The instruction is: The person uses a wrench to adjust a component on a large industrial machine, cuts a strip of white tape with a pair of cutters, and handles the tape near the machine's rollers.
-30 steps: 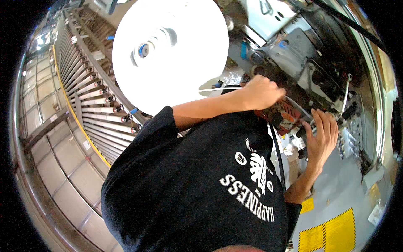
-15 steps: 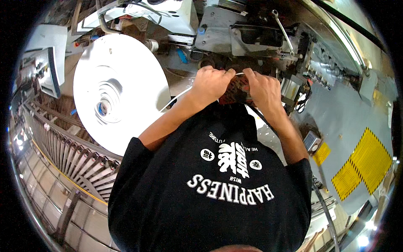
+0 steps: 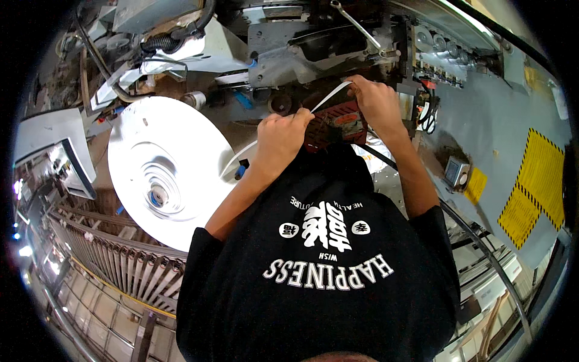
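A narrow white strip stretches between my two hands, angled up from left to right. My left hand is closed, pinching the strip between thumb and fingers. At the strip's upper end my right hand is closed on it too, its fingertips partly hidden. From behind my left hand the strip runs down left to a large white disc-shaped reel. Below the strip, between my hands, lies a dirty red machine part with dark slots.
A wrench rests on the grey machine plate ahead. Left of the reel stands a screen; below it is a roller conveyor. At right, a small grey box with a display sits by yellow labels.
My hands have moved apart, with more of the strip showing between them. The left hand has come lower, toward me. The head view has shifted, so the reel appears lower.
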